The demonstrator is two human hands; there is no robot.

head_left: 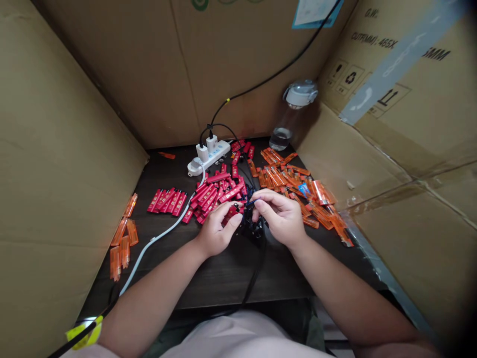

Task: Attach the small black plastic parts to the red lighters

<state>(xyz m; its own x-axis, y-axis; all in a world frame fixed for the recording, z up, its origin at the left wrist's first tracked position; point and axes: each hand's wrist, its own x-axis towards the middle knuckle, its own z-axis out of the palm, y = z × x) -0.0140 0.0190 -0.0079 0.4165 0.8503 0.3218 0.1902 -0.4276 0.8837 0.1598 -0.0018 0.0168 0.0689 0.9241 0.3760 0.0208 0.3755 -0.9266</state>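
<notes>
My left hand [218, 228] is closed around a red lighter [233, 211] at the middle of the dark table [219, 278]. My right hand [278, 214] pinches a small dark part [250, 203] at the lighter's top end. Both hands hover over a small heap of black parts [253, 226]. A pile of red lighters [216, 191] lies just behind my left hand. Behind and right of my right hand is a pile of orange lighters [294, 186].
A neat row of red lighters [167, 200] lies left of the pile, and several orange ones [122, 236] sit by the left cardboard wall. A white power strip [208, 156] with chargers and a clear water bottle [292, 117] stand at the back. Cardboard walls enclose the table; cables cross it.
</notes>
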